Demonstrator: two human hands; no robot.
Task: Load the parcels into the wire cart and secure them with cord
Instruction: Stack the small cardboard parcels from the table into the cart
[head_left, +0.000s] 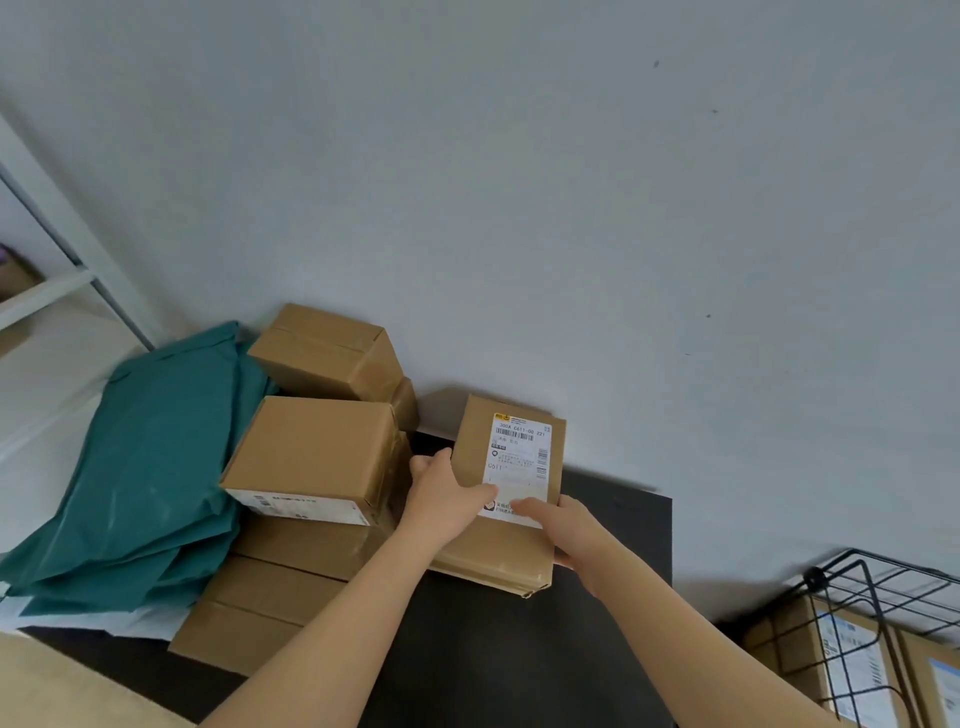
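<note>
A brown cardboard parcel with a white shipping label lies on the black table near the wall. My left hand grips its left edge, thumb on the label. My right hand holds its right near corner, fingers wrapped round the side. The black wire cart stands at the lower right with labelled cardboard boxes inside it. No cord is in view.
A stack of several brown boxes fills the table's left part, right beside the held parcel. Teal mailer bags lie piled further left. A white shelf frame stands at the far left. A grey wall rises behind the table.
</note>
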